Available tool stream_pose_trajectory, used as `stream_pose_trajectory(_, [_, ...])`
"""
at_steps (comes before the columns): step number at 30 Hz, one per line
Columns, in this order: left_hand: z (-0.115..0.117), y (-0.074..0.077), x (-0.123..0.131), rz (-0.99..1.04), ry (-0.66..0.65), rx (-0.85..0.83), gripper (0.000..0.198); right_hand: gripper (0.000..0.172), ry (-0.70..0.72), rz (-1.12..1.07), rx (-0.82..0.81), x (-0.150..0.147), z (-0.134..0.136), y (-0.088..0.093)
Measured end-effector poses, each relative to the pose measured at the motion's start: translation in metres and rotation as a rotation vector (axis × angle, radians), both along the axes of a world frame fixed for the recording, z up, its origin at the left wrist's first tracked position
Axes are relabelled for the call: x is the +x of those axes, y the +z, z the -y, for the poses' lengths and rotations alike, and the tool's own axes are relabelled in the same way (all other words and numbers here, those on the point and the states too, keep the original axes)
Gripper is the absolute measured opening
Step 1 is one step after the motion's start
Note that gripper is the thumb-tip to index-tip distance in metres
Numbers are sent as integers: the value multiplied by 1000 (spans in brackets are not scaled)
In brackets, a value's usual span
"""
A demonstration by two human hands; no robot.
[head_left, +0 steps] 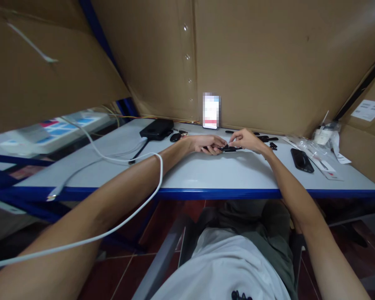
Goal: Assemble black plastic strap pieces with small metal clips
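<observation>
Both of my hands meet over the far middle of the white table point(206, 175). My left hand point(210, 143) is closed around a small black piece point(228, 148), whose kind I cannot make out. My right hand point(243, 139) pinches at the top of that piece, and a tiny light-coloured bit shows near its fingertips, too small to name. Just beyond and to the right of my right hand lie several small black pieces point(267, 138). A phone point(211, 110) with a lit, blurred screen stands against the cardboard behind my hands.
A white cable point(161, 166) crosses over my left forearm. At the left sits a black box-shaped device point(156, 129). On the right lie a dark phone point(301, 160), clear plastic packaging point(309, 148) and a cup point(323, 135). Cardboard walls point(253, 62) enclose the table's back and sides.
</observation>
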State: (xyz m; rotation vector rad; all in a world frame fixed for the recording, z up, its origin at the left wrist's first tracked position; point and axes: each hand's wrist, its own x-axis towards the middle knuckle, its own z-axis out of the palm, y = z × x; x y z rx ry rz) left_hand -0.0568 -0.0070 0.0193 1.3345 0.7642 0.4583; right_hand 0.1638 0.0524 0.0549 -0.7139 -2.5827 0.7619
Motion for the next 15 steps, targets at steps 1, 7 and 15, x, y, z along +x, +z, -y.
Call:
stream_pose_trajectory(1, [0, 0, 0, 4, -1, 3, 12, 23, 5, 13, 5, -2, 1, -1])
stream_pose_trajectory(7, [0, -2, -2, 13, 8, 0, 14, 24, 17, 12, 42, -7, 5, -4])
stream_pose_trajectory(15, [-1, -4, -2, -27, 57, -27, 16, 30, 48, -19, 210, -11, 5, -7])
